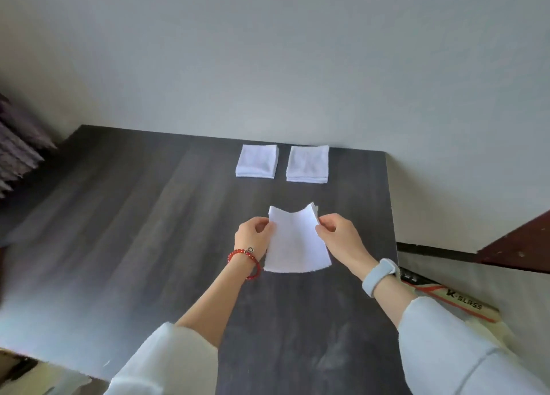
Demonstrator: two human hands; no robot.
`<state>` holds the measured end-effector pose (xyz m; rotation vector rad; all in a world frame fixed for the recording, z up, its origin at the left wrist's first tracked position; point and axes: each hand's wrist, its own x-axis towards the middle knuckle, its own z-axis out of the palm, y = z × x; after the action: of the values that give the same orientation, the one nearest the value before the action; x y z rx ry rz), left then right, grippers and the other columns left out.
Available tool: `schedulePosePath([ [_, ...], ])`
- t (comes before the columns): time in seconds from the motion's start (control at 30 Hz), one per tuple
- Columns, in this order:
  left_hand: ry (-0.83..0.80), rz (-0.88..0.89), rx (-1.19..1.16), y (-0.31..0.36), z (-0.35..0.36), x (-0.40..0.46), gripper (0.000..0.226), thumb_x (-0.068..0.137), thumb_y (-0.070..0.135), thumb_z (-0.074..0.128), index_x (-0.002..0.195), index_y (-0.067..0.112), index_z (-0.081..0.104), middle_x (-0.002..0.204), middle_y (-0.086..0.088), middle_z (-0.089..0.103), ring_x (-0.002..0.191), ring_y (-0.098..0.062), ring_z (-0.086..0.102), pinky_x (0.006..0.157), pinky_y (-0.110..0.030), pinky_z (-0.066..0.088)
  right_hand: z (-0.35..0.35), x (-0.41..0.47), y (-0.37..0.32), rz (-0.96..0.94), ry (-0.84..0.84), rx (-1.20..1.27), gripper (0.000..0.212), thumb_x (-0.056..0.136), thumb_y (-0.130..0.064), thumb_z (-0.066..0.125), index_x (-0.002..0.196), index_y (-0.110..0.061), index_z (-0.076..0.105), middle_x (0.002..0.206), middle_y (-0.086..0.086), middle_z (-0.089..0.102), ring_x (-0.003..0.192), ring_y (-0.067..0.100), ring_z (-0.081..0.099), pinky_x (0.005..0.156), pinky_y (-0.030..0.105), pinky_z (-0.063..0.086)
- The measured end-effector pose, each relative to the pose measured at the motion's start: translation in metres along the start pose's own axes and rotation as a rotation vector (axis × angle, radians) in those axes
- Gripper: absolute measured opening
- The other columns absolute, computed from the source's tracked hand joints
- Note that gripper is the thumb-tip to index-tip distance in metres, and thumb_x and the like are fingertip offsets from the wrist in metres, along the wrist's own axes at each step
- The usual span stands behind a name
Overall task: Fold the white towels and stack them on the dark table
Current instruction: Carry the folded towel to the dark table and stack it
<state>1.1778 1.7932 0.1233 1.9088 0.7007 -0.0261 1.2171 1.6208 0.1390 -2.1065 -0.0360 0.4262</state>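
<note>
— Hands are working the middle of the dark surface [134,216] right now. What are you seeing from your side?

— Left hand [253,238] is pinching the left edge of a white towel [294,242], fingers curled onto the cloth. Right hand [336,235] is doing the same on the right edge, so both grips are closing on that one towel.

— Is it lying flat?

— Near end is resting on the surface, far end is lifting and bowing a little between the two grips. It is looking already folded, with layered edges showing at the far right corner.

— And the others?

— Two folded white towels are sitting side by side at the far edge, close to the pale wall [297,52]. Left folded towel [257,161], right folded towel [308,164], a narrow gap between them, not touching, well apart from the one being held.

— Anything on the wrists?

— Red bead bracelet [247,260] on the left, pale blue watch band [378,277] on the right, light sleeves [166,362] pushed up both forearms.
</note>
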Motion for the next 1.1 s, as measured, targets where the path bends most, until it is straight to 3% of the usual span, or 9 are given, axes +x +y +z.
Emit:
schedulePosePath([
  [0.2,-0.07,0.108,-0.022,0.055,0.02,0.14,0.023,0.089,0.025,0.053,0.107,0.014,0.063,0.099,-0.001,0.065,0.085,-0.02,0.058,0.08,-0.033,0.051,-0.004,0.125,-0.027,-0.02,0.182,0.053,0.021,0.093,-0.015,0.048,0.112,-0.009,0.055,0.099,-0.003,0.056,0.092,0.016,0.055,0.076,0.023,0.041],
  [0.43,-0.091,0.131,-0.075,0.084,0.058,0.246,0.013,0.09,0.025,0.051,0.096,0.021,0.062,0.08,0.014,0.058,0.078,-0.015,0.054,0.064,-0.021,0.043,-0.004,0.236,-0.023,0.005,0.317,0.054,0.021,0.091,-0.014,0.045,0.109,-0.01,0.057,0.099,0.0,0.059,0.088,0.018,0.054,0.073,0.028,0.041],
  [0.53,-0.104,0.157,-0.032,0.081,0.072,0.271,0.021,0.09,0.022,0.051,0.105,0.015,0.063,0.088,0.006,0.061,0.079,-0.016,0.055,0.06,-0.019,0.042,-0.004,0.261,-0.012,0.035,0.34,0.063,0.021,0.091,-0.012,0.044,0.107,-0.011,0.057,0.098,0.0,0.059,0.086,0.017,0.053,0.072,0.026,0.039],
  [0.7,-0.132,0.142,0.023,0.064,0.091,0.296,0.024,0.09,0.023,0.051,0.108,0.011,0.063,0.083,0.004,0.062,0.076,-0.019,0.058,0.078,-0.033,0.053,-0.005,0.282,0.008,0.067,0.358,0.054,0.018,0.093,-0.012,0.044,0.106,-0.011,0.057,0.095,-0.001,0.057,0.085,0.015,0.053,0.073,0.026,0.042],
  [0.8,-0.115,0.146,0.047,0.057,0.099,0.303,0.024,0.091,0.023,0.05,0.108,0.011,0.062,0.082,0.003,0.061,0.072,-0.019,0.057,0.07,-0.028,0.052,-0.006,0.288,0.016,0.084,0.349,0.063,0.02,0.092,-0.012,0.044,0.108,-0.01,0.057,0.098,0.0,0.057,0.089,0.016,0.054,0.077,0.028,0.043],
  [0.93,-0.082,0.151,0.108,0.054,0.103,0.307,0.025,0.093,0.022,0.048,0.109,0.009,0.062,0.089,-0.001,0.062,0.071,-0.012,0.052,0.055,-0.012,0.037,-0.004,0.293,0.022,0.093,0.332,0.07,0.021,0.092,-0.011,0.046,0.109,-0.008,0.057,0.099,0.0,0.058,0.089,0.016,0.054,0.077,0.027,0.043],
  [1.1,-0.049,0.142,0.121,0.049,0.107,0.311,0.027,0.094,0.021,0.048,0.113,0.007,0.061,0.097,-0.005,0.065,0.073,-0.011,0.051,0.058,-0.016,0.037,-0.001,0.296,0.027,0.095,0.32,0.068,0.021,0.093,-0.011,0.046,0.111,-0.009,0.057,0.101,0.0,0.058,0.089,0.013,0.053,0.077,0.024,0.04],
])
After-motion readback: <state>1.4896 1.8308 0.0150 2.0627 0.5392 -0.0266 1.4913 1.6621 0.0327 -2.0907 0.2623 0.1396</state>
